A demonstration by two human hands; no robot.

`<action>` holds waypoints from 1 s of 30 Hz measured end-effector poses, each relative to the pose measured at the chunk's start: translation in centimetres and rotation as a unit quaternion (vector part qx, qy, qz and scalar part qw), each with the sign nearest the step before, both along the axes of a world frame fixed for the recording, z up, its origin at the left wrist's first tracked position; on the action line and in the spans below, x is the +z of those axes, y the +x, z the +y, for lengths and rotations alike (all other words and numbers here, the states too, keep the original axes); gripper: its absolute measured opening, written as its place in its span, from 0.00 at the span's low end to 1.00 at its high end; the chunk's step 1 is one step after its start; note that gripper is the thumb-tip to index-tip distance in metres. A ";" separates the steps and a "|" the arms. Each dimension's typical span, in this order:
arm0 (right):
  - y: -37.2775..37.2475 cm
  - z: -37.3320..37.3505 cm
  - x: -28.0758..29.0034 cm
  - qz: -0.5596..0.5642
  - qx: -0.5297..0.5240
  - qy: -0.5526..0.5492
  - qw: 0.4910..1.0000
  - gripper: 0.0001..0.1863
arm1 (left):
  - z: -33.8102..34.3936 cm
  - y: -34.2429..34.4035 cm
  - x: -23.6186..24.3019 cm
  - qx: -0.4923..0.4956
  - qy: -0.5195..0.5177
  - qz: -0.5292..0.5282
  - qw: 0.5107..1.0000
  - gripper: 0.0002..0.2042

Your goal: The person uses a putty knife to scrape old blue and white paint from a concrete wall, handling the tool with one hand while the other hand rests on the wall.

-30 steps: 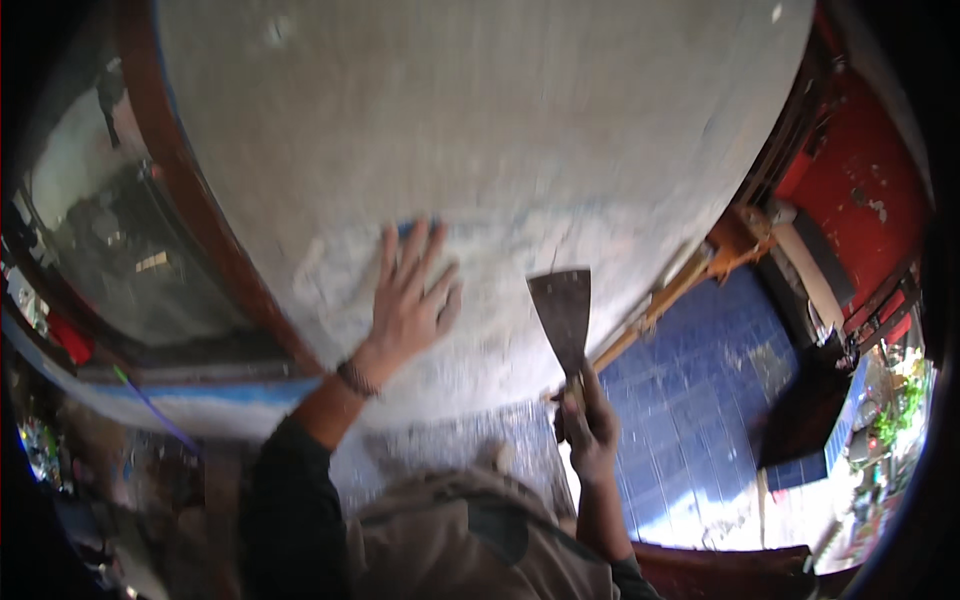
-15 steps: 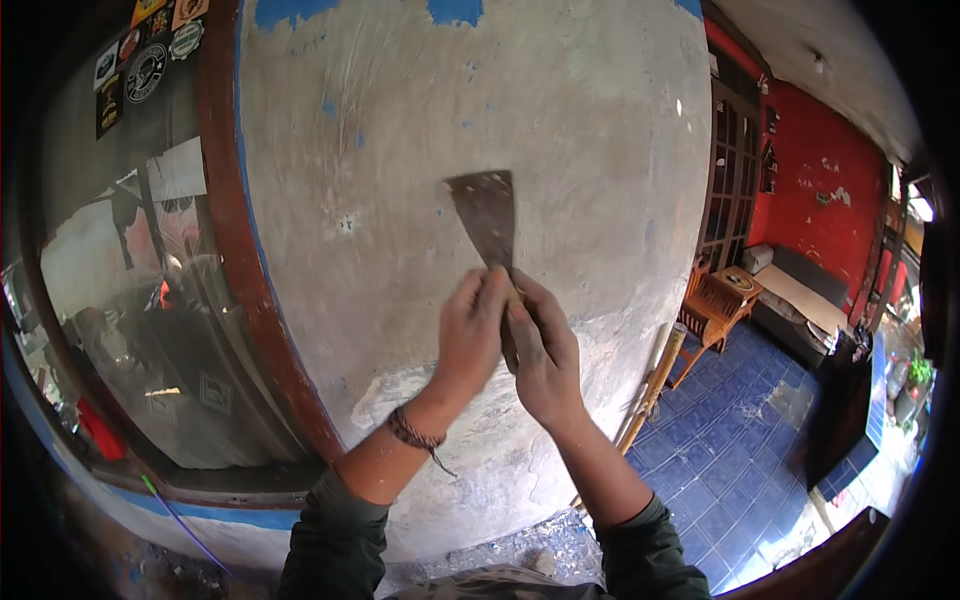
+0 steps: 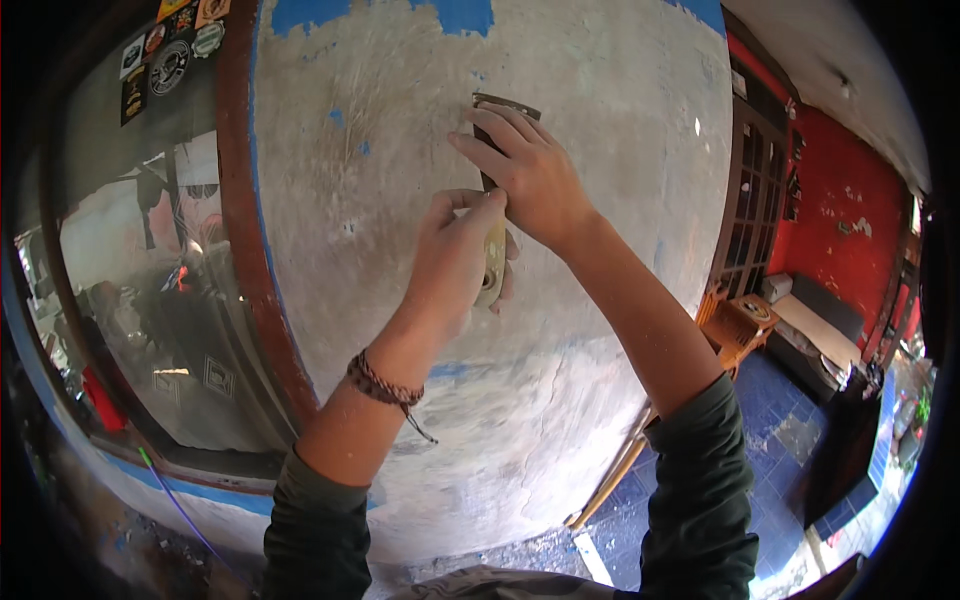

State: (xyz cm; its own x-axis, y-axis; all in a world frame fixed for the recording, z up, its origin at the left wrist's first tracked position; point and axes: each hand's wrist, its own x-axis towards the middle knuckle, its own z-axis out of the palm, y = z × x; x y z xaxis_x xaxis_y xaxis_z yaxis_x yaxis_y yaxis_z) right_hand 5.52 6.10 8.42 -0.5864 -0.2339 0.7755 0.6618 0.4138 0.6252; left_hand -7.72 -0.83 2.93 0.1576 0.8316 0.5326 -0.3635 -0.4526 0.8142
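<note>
A putty knife with a dark metal blade (image 3: 508, 103) and a pale, worn handle (image 3: 495, 250) is held up against the bare grey wall (image 3: 400, 200). My left hand (image 3: 450, 250) is wrapped round the handle, its thumb on top; the handle's end with a hole shows below. My right hand (image 3: 540, 180) lies over the blade, fingers stretched out and spread across its face, covering most of it. Just the blade's upper edge and a strip by the handle remain visible. Ragged blue paint (image 3: 455, 15) stays on the wall above the blade, with small blue flecks lower down.
A window with a brown frame (image 3: 255, 220) stands to the left of the wall. Bamboo poles (image 3: 610, 480) lean at the wall's right corner. Beyond them are a blue tiled floor (image 3: 690, 490), a wooden chair (image 3: 735, 330) and a red wall (image 3: 840, 210).
Both hands and the putty knife have moved up the wall. My right hand has left the handle and now lies spread over the blade. My left hand keeps the handle.
</note>
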 end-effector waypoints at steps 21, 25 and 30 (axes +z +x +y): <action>1.2 3.3 6.9 0.092 -0.014 -0.015 0.996 0.21 | 1.6 6.0 3.7 0.235 0.158 -0.069 0.957 0.16; 0.5 2.6 7.0 0.103 -0.078 -0.049 0.990 0.22 | 1.8 5.0 4.1 0.403 0.304 0.028 0.863 0.15; 1.2 3.8 7.6 0.090 -0.056 0.012 0.994 0.11 | 1.7 4.9 5.2 0.480 0.291 0.131 0.817 0.15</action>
